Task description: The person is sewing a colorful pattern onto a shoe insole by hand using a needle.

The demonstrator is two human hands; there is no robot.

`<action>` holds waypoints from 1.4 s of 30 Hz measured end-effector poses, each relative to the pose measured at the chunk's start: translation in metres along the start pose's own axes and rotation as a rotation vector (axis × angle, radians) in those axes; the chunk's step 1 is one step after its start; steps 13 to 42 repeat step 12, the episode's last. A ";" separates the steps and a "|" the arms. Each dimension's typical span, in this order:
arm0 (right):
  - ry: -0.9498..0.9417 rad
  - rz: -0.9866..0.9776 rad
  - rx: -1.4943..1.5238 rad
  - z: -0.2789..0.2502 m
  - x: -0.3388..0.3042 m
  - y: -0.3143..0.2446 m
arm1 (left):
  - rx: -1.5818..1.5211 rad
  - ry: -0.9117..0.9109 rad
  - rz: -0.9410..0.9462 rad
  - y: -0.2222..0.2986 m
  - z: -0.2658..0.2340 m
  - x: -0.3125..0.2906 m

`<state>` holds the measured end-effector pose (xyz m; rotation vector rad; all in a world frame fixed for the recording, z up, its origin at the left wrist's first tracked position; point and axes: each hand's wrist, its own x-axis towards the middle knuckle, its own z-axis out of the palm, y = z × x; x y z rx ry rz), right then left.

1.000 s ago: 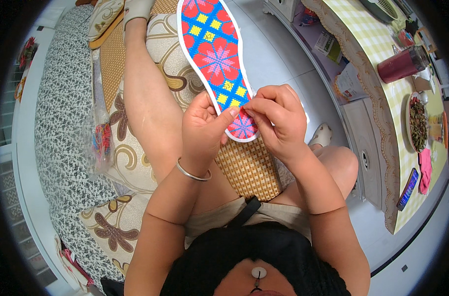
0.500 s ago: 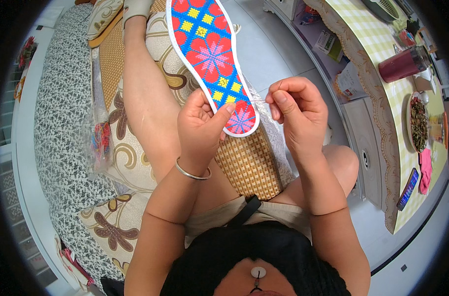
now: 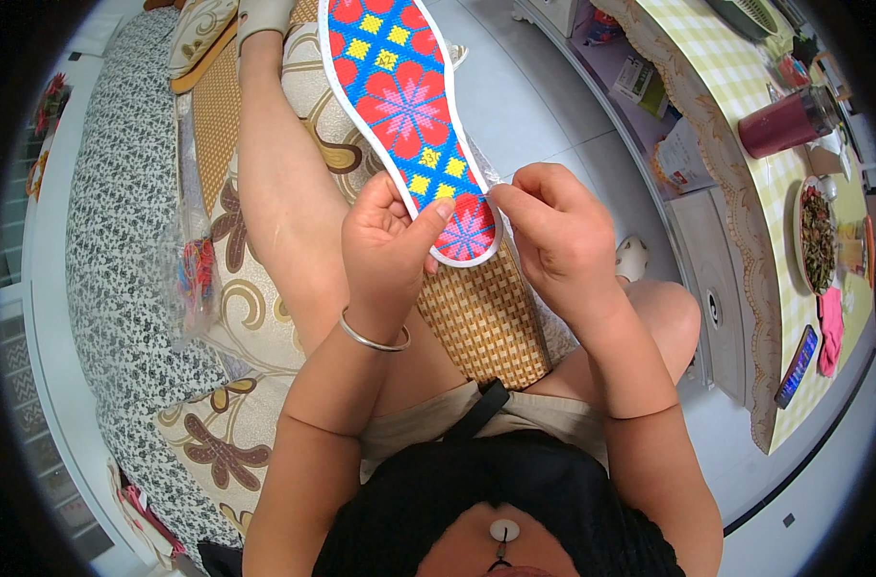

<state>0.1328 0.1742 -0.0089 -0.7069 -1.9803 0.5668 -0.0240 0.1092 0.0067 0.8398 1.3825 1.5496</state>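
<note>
An embroidered insole (image 3: 406, 115), white-edged with red flowers, yellow diamonds and a blue ground, lies slantwise before me, its toe cut off by the top of the view. My left hand (image 3: 392, 231) grips its left edge near the heel, thumb on the stitched face and fingers beneath. At the opposite edge, my right hand (image 3: 556, 231) is closed in a pinch, fingertips touching the white border. The fine needle and thread seen in that hand a moment ago are hidden behind its fingers now.
A woven mat (image 3: 486, 317) lies between my legs on the patterned sofa cover (image 3: 226, 452). A plastic bag of coloured thread (image 3: 196, 274) rests at left. On the right, a checked tablecloth (image 3: 794, 385) carries a phone (image 3: 797, 367), a dish of dark food (image 3: 817, 240) and a dark red bottle (image 3: 784, 127).
My right hand has come leftward to the insole's edge and turned its back upward. The thread stretched between them no longer shows. The insole has shifted slightly left.
</note>
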 end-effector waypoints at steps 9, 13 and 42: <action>-0.025 -0.025 -0.023 -0.001 0.002 -0.002 | 0.013 -0.015 0.020 -0.002 -0.003 0.000; -0.053 -0.022 -0.045 -0.002 0.001 -0.002 | 0.017 -0.007 0.018 -0.001 -0.001 -0.001; -0.053 -0.022 -0.045 -0.002 0.001 -0.002 | 0.017 -0.007 0.018 -0.001 -0.001 -0.001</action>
